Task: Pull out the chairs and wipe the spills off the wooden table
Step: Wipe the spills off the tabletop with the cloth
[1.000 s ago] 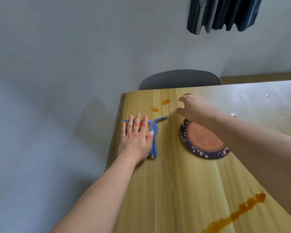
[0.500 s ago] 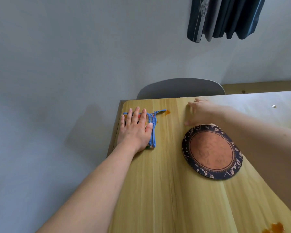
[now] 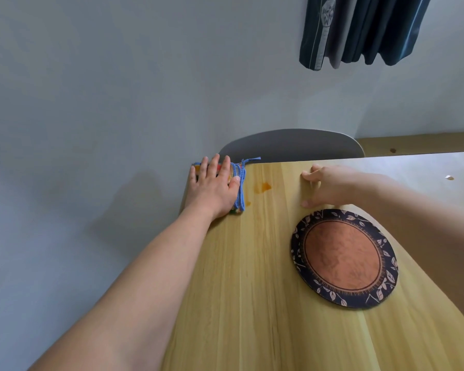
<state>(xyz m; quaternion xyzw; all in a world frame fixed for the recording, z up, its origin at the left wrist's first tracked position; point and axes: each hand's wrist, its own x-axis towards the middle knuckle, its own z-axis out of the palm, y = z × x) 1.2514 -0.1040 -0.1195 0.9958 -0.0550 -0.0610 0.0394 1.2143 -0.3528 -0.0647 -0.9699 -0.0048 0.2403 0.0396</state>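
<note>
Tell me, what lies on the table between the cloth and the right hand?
In the head view, an orange spill on bare wood lies between the cloth and the right hand.

Left hand pressing cloth at the worktop's far corner

We note the left hand (image 3: 214, 187) laid flat, fingers (image 3: 212, 165) spread, on a folded blue-edged cloth (image 3: 239, 187) at the far left corner of the wooden worktop (image 3: 252, 290). Just right of the cloth lies an orange spill (image 3: 263, 187). Our right hand (image 3: 330, 187) rests on the worktop, fingers curled, just beyond a round patterned plate (image 3: 344, 258). A grey chair (image 3: 292, 145) stands behind the far edge.
</note>
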